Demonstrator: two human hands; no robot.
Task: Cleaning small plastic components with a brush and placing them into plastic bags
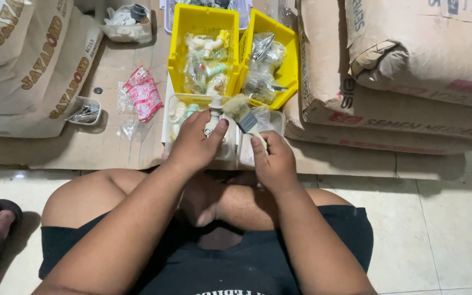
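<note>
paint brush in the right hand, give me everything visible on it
The paint brush is small, with pale, frayed bristles, a grey metal ferrule and a light handle mostly hidden in the right hand. It points up-left, bristles beside the white plastic tap held by the left hand, above the clear tray.

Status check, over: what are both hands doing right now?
Left hand grips white plastic tap. Right hand holds paintbrush, bristles near tap. Nothing between them.
</note>
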